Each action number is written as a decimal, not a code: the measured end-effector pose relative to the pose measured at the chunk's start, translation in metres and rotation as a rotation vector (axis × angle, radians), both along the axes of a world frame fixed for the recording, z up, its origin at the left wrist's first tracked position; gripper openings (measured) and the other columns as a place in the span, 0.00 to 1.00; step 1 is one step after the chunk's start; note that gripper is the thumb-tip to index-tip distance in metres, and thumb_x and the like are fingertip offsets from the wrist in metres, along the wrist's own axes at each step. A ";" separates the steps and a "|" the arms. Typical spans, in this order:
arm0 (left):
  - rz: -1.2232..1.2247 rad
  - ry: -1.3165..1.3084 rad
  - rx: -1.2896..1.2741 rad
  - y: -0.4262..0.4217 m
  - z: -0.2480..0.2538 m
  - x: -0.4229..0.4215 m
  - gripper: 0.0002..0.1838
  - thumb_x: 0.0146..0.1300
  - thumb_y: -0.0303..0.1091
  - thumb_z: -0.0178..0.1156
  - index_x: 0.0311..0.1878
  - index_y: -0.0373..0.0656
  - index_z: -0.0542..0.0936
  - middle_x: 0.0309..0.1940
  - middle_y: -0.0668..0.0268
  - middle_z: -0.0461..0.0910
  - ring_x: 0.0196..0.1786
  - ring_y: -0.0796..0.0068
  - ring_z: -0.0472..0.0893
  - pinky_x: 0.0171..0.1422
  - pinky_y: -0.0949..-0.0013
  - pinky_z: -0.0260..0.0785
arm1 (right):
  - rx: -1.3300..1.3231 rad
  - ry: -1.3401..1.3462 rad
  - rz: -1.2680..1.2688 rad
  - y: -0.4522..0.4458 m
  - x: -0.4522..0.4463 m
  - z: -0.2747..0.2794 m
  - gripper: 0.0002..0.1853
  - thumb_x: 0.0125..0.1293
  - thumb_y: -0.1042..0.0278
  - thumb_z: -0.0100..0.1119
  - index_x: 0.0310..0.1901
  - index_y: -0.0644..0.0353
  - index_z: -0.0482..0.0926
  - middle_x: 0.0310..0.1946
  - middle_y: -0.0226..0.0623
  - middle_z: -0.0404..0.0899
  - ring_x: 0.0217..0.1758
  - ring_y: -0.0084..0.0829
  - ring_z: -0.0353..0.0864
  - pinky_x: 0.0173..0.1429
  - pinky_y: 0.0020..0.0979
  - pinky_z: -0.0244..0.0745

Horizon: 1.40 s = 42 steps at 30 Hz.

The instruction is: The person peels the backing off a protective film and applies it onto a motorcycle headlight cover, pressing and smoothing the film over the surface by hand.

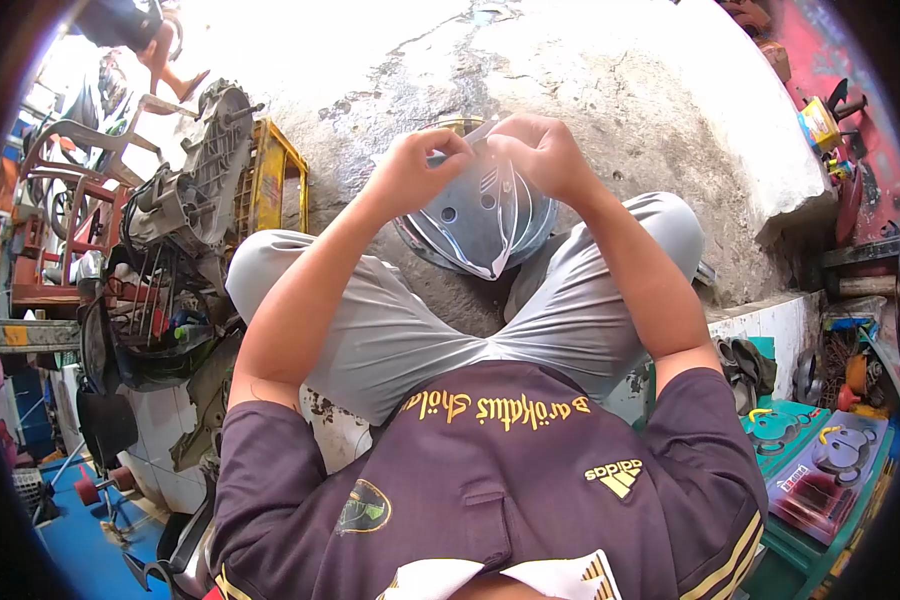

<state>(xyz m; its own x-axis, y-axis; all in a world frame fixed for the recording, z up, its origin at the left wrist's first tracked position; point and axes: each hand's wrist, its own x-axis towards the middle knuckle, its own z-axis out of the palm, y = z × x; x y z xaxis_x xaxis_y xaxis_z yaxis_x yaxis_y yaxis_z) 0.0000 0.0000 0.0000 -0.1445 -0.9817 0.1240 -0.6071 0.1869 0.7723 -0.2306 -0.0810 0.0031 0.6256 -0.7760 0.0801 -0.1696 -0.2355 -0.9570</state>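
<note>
Head view: both hands point(418, 170) point(545, 155) pinch clear plastic point(506, 205); the shirt point(530, 460) reads "adidas".

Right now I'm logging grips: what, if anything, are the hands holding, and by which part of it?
A clear plastic piece, seemingly pinched at its far end, away from the body, by the left hand and the right hand.

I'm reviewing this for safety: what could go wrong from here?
The clear plastic could slip or tear, since only the left hand and right hand seem to hold it up. It might then drop onto the round grey object below. The metal casing near the left knee might get bumped.
</note>
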 end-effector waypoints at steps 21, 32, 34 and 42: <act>0.080 0.107 0.058 -0.001 -0.014 0.004 0.14 0.74 0.39 0.68 0.51 0.38 0.90 0.39 0.63 0.91 0.41 0.77 0.86 0.49 0.66 0.78 | -0.474 0.021 -0.011 0.010 0.010 -0.011 0.09 0.68 0.70 0.72 0.46 0.63 0.89 0.39 0.39 0.89 0.42 0.33 0.88 0.52 0.34 0.81; 0.075 0.234 0.170 -0.003 -0.012 0.005 0.13 0.73 0.41 0.72 0.49 0.40 0.91 0.38 0.69 0.89 0.43 0.82 0.82 0.51 0.70 0.77 | -0.447 0.076 0.046 0.016 0.014 -0.008 0.10 0.67 0.70 0.72 0.48 0.62 0.91 0.43 0.43 0.91 0.48 0.39 0.91 0.54 0.37 0.83; 0.070 0.254 0.147 -0.006 -0.016 0.006 0.13 0.74 0.41 0.72 0.48 0.40 0.91 0.38 0.70 0.89 0.43 0.83 0.82 0.52 0.70 0.76 | -0.382 0.053 0.042 0.014 0.014 -0.007 0.10 0.67 0.70 0.71 0.48 0.62 0.92 0.43 0.43 0.91 0.48 0.37 0.91 0.55 0.36 0.83; 0.052 0.374 0.173 -0.003 -0.014 0.006 0.13 0.75 0.40 0.71 0.47 0.39 0.90 0.37 0.70 0.89 0.44 0.83 0.82 0.53 0.71 0.75 | -0.217 -0.023 0.051 0.013 0.010 -0.006 0.11 0.70 0.71 0.69 0.50 0.64 0.92 0.44 0.42 0.92 0.48 0.31 0.90 0.57 0.34 0.82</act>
